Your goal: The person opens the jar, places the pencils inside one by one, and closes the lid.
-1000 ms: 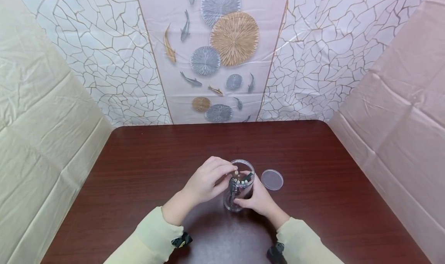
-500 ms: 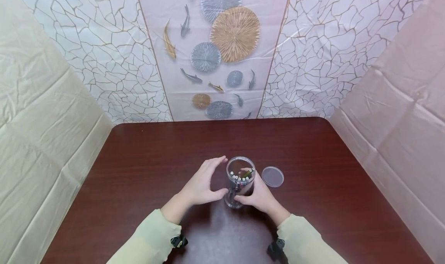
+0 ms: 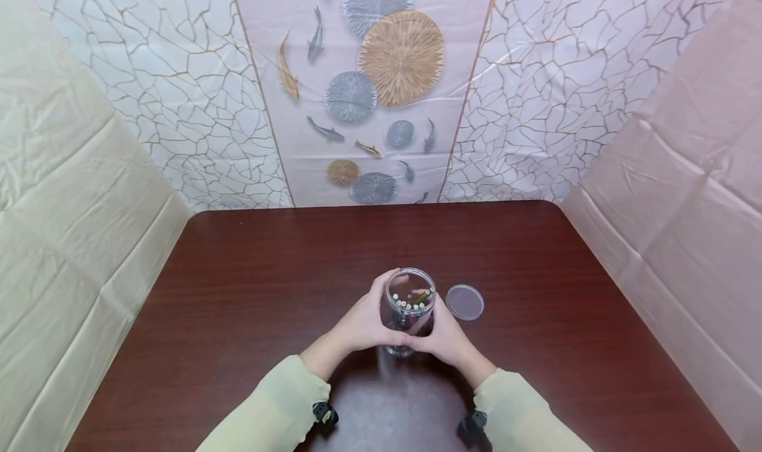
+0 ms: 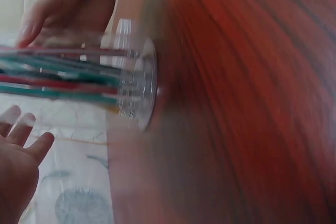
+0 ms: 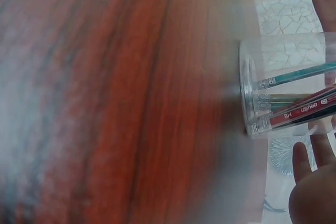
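A clear, lidless jar (image 3: 411,319) stands on the table, holding several pencils (image 3: 407,304), their pale ends up. From its left side my left hand (image 3: 368,321) grips it, thumb across the front and fingers reaching round the back. My right hand (image 3: 446,339) holds the other side, its thumb meeting the left thumb at the front. Red and green pencils (image 4: 63,80) show through the wall in the left wrist view. In the right wrist view, one red pencil (image 5: 302,113) bears "HB" lettering near the jar's base.
A round, clear lid (image 3: 465,302) lies flat on the table just right of the jar. The dark red wooden table (image 3: 268,260) runs back to a patterned cloth wall (image 3: 369,161), with pale cloth panels (image 3: 667,253) along both sides.
My left hand has left the pencil ends at the jar's mouth, opened beside the jar, then moved right to grip it. The right hand has kept its hold.
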Demonstrator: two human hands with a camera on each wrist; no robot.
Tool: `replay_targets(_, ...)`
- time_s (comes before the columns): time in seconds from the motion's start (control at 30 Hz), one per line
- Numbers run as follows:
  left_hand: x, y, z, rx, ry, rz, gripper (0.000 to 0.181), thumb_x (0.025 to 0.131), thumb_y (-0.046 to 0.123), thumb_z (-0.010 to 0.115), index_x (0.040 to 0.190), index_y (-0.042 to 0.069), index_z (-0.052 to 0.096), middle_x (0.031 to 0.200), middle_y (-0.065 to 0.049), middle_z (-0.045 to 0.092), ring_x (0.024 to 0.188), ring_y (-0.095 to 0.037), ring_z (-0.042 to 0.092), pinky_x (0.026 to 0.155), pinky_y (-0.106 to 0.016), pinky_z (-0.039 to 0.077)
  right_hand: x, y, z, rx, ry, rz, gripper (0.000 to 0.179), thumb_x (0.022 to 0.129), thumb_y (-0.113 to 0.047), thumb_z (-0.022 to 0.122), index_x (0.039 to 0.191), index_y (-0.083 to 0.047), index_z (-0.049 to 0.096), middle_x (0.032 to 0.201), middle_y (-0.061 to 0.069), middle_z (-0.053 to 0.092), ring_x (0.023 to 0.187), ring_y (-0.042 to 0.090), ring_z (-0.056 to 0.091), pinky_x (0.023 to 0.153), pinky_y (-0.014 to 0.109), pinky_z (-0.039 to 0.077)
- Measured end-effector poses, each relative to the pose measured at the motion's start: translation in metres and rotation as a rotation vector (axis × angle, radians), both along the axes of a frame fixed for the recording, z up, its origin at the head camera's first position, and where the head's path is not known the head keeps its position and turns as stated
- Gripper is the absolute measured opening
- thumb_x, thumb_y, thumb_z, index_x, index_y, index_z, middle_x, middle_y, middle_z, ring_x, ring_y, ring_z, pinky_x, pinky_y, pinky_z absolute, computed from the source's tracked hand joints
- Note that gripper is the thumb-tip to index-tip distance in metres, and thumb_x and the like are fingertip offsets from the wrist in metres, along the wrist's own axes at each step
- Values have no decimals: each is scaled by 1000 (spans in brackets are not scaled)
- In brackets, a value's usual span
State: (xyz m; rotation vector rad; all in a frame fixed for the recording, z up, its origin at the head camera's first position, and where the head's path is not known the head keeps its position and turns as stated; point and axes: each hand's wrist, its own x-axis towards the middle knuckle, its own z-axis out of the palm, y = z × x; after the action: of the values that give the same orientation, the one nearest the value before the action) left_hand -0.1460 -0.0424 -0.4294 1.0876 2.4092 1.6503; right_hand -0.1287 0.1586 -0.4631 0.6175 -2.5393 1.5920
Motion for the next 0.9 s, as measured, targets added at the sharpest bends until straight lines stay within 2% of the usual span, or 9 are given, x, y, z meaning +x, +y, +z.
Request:
replay_targets(0.07,1,3,-2,29,9,1,105,62,20,86,143,13,19,138,-11,46,125,-22,45,103,-37,34,-1,1,-3,-12,12,24,82,62,-16,85,131,-1,42,123,9,54,115,21,49,99,41,37)
replay_targets(0.17,3,7,-3,46,-1,37,104,61,21,88,141,17,21,134,-10,50,120,-19,49,100,-34,37,-2,2,-6,-20,38,51,82,62,-14,84,131,-1,41,123,7,54,114,20,50,97,38,39)
replay_targets(0.37,3,10,-7,55,-7,61,103,62,19,88,141,17,21,129,-14,52,117,-22,52,98,-36,38,1,3,-3,13,36,31,84,61,-11,84,131,1,41,124,8,53,115,18,49,98,37,38)
replay_targets(0.63,4,14,-8,14,-27,137,95,63,24,87,138,15,29,124,-2,55,113,-13,53,96,-34,40,14,-4,27,20,41,36,77,62,-5,83,127,5,43,120,16,53,110,21,51,95,38,41)
replay_targets(0.8,4,17,-9,-14,-25,189,92,62,26,87,134,9,34,121,-1,57,111,-13,53,94,-35,42,7,3,11,59,70,35,79,63,-14,85,130,-2,44,122,9,53,111,18,50,95,36,41)
replay_targets(0.9,3,20,-10,3,-16,180,88,62,23,87,131,6,35,120,-2,58,111,-15,54,94,-35,42,0,11,-3,120,100,53,83,63,-24,86,132,-8,43,124,6,51,114,18,49,96,37,41)
